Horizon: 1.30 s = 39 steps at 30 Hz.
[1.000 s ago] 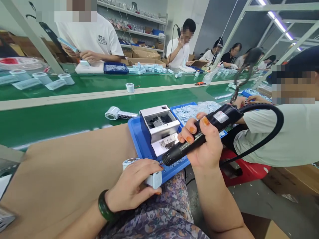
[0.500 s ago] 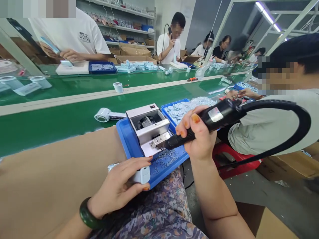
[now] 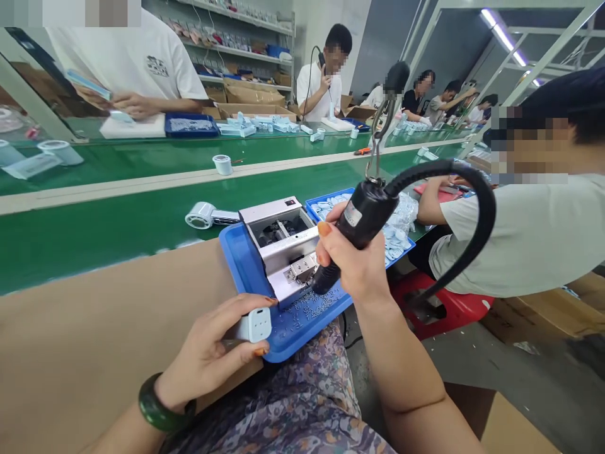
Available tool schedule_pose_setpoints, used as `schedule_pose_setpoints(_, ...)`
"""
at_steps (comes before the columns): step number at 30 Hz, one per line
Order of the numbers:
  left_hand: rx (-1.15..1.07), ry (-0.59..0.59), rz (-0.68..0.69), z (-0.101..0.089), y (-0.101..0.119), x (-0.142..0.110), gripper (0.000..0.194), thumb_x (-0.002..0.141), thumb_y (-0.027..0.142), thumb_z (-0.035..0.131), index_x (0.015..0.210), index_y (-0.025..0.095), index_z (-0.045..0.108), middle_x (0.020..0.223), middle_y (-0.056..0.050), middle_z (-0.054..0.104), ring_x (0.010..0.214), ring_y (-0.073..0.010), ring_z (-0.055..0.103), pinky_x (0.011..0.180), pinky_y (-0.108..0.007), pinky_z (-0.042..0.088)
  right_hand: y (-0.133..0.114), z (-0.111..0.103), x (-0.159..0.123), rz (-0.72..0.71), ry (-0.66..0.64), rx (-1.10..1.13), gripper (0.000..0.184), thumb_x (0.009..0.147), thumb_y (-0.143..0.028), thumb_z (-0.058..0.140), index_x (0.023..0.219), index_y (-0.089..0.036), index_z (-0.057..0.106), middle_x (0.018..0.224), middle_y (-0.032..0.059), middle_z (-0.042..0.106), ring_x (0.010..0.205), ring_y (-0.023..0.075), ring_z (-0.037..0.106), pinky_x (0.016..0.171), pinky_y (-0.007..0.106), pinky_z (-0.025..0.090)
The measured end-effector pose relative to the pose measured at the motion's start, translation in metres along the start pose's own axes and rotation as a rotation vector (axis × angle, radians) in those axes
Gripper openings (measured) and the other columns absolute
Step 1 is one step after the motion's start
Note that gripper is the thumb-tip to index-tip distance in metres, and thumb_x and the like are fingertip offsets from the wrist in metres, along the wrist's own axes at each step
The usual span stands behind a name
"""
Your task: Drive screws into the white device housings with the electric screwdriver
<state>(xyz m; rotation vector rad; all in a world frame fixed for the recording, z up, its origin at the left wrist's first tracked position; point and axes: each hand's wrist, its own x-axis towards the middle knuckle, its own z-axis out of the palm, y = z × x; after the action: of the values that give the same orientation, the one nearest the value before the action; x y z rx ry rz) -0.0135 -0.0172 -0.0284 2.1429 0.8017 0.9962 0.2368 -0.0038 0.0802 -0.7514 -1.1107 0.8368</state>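
My right hand [image 3: 354, 252] is wrapped round a black electric screwdriver [image 3: 363, 214], which hangs from a metal hook and has a thick curved cable. Its tip end points down-left at the metal block of a screw feeder [image 3: 283, 246]; whether it touches is hard to tell. The feeder stands in a blue tray [image 3: 241, 252] strewn with many small screws [image 3: 307, 315]. At the tray's near left corner, my left hand [image 3: 217, 347] grips a pale blue plastic housing [image 3: 259, 325], its end face with small holes turned toward the feeder. The rest of the housing is hidden by my fingers.
A white handheld fan [image 3: 201, 215] lies behind the tray on the green belt [image 3: 118, 233]. Another blue tray [image 3: 401, 249] holds many pale blue parts. Brown cardboard [image 3: 118, 328] covers the table at left. A co-worker sits close on my right; others work across the belt.
The screwdriver has swung more upright and its rear end has moved left, with the hook now in view. My left hand has shifted slightly left and down with the housing.
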Motion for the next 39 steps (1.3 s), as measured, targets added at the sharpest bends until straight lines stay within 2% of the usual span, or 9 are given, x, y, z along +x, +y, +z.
schedule_pose_setpoints(6, -0.104, 0.094, -0.12, -0.005, 0.003, -0.002, 0.041, 0.098, 0.054, 0.073, 0.125, 0.024, 0.075, 0.114, -0.012, 0.082, 0.101, -0.0297, 0.078, 0.084, -0.034, 0.063, -0.026, -0.005, 0.0, -0.072, 0.056, 0.111, 0.026, 0.088, -0.035, 0.081, 0.091, -0.026, 0.057, 0.065, -0.0112, 0.053, 0.044, 0.0056, 0.051, 0.05, 0.024, 0.049)
schedule_pose_setpoints(10, -0.13, 0.09, -0.064, -0.002, 0.001, 0.001, 0.041, 0.1, 0.052, 0.072, 0.129, 0.023, 0.073, 0.11, -0.011, 0.08, 0.094, -0.0258, 0.077, 0.081, -0.031, 0.06, -0.046, 0.009, -0.001, -0.024, 0.068, 0.23, 0.032, 0.085, -0.036, 0.083, 0.087, -0.027, 0.052, 0.064, -0.0115, 0.048, 0.042, 0.0047, 0.046, 0.048, 0.023, 0.047)
schedule_pose_setpoints(14, -0.097, 0.052, -0.009, -0.002, 0.003, 0.006, 0.047, 0.102, 0.059, 0.067, 0.129, 0.021, 0.072, 0.107, -0.01, 0.078, 0.088, -0.0229, 0.074, 0.076, -0.029, 0.058, -0.056, 0.023, -0.003, -0.012, 0.04, 0.253, 0.033, 0.082, -0.035, 0.085, 0.083, -0.027, 0.053, 0.063, -0.0104, 0.05, 0.041, 0.0053, 0.046, 0.046, 0.024, 0.046)
schedule_pose_setpoints(19, -0.073, 0.038, 0.014, -0.004, 0.012, 0.01, 0.051, 0.104, 0.064, 0.06, 0.128, 0.019, 0.07, 0.108, -0.01, 0.077, 0.087, -0.0211, 0.072, 0.077, -0.029, 0.057, -0.057, 0.033, -0.004, 0.011, 0.005, 0.252, 0.033, 0.082, -0.034, 0.085, 0.083, -0.027, 0.052, 0.062, -0.0106, 0.052, 0.04, 0.0061, 0.046, 0.045, 0.025, 0.045)
schedule_pose_setpoints(24, -0.065, 0.053, 0.072, -0.004, 0.014, 0.012, 0.043, 0.106, 0.057, 0.062, 0.129, 0.021, 0.068, 0.106, -0.006, 0.076, 0.079, -0.0163, 0.069, 0.07, -0.023, 0.053, -0.051, 0.04, -0.006, 0.034, -0.027, 0.264, 0.032, 0.082, -0.033, 0.083, 0.085, -0.027, 0.051, 0.06, -0.0119, 0.053, 0.038, 0.0064, 0.047, 0.044, 0.025, 0.043)
schedule_pose_setpoints(29, -0.046, 0.08, 0.113, -0.002, 0.013, 0.013, 0.04, 0.106, 0.055, 0.063, 0.129, 0.022, 0.067, 0.104, -0.005, 0.076, 0.076, -0.0138, 0.067, 0.067, -0.02, 0.051, -0.045, 0.043, -0.008, -0.003, -0.033, 0.305, 0.029, 0.082, -0.031, 0.08, 0.087, -0.027, 0.052, 0.059, -0.0121, 0.054, 0.037, 0.0065, 0.046, 0.044, 0.024, 0.041)
schedule_pose_setpoints(35, -0.058, 0.062, 0.105, -0.002, 0.01, 0.011, 0.04, 0.106, 0.053, 0.065, 0.131, 0.022, 0.068, 0.11, -0.008, 0.078, 0.084, -0.018, 0.073, 0.073, -0.023, 0.056, -0.048, 0.046, -0.008, 0.015, -0.113, 0.293, 0.031, 0.084, -0.032, 0.085, 0.087, -0.027, 0.055, 0.061, -0.0117, 0.057, 0.038, 0.0061, 0.048, 0.046, 0.025, 0.045)
schedule_pose_setpoints(39, -0.053, 0.037, 0.117, -0.004, 0.01, 0.01, 0.041, 0.104, 0.051, 0.068, 0.133, 0.022, 0.069, 0.11, -0.01, 0.079, 0.089, -0.0214, 0.076, 0.078, -0.027, 0.058, -0.045, 0.055, -0.009, 0.048, -0.145, 0.277, 0.033, 0.082, -0.03, 0.09, 0.083, -0.027, 0.057, 0.061, -0.0111, 0.056, 0.037, 0.0063, 0.044, 0.043, 0.025, 0.044)
